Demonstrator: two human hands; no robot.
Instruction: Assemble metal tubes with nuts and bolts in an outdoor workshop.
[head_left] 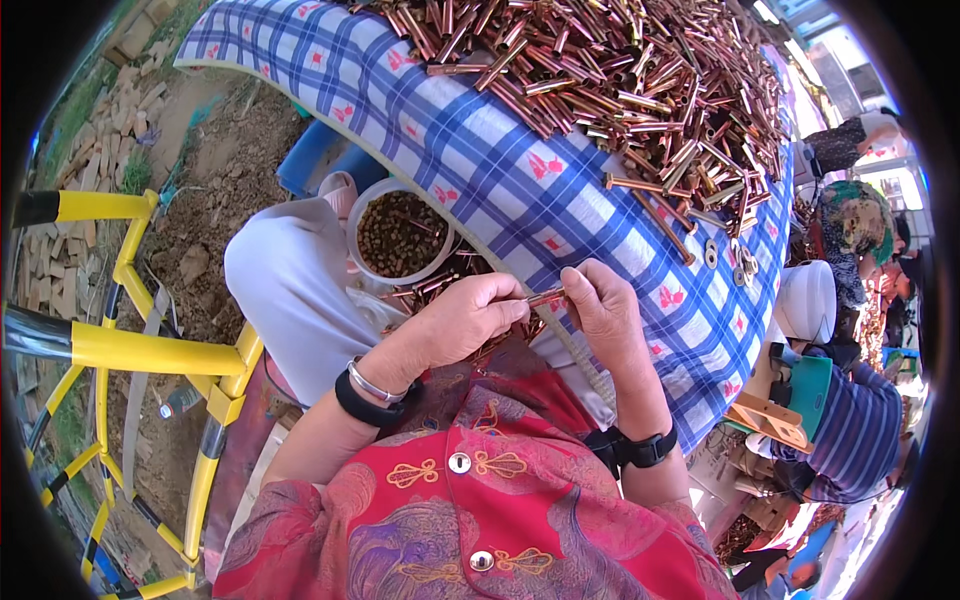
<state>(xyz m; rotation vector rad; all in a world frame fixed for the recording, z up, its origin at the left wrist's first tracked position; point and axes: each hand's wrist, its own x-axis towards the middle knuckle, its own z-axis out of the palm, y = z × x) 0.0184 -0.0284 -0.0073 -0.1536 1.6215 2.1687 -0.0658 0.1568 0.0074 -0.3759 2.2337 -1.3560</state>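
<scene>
My left hand [462, 322] and my right hand [606, 312] meet over my lap, just off the edge of the cloth-covered table. Between them spans a short copper-coloured metal tube [545, 297]. My left thumb and fingers pinch its left end. The right thumb and fingers close round its other end, hiding it. A large heap of similar copper-coloured metal tubes [640, 75] covers the far part of the table. Close to the heap's near edge lie a few long bolts [660, 218] and several washers [711, 254]. More metal pieces [432, 292] lie below the table edge, partly behind my left hand.
A white bucket [352, 232] of small metal pieces stands beside my left knee. The blue-checked tablecloth [545, 215] hangs over the table's edge. Yellow-and-black railings [150, 348] rise at the left. Another white bucket [806, 302] and people [860, 420] are at the right.
</scene>
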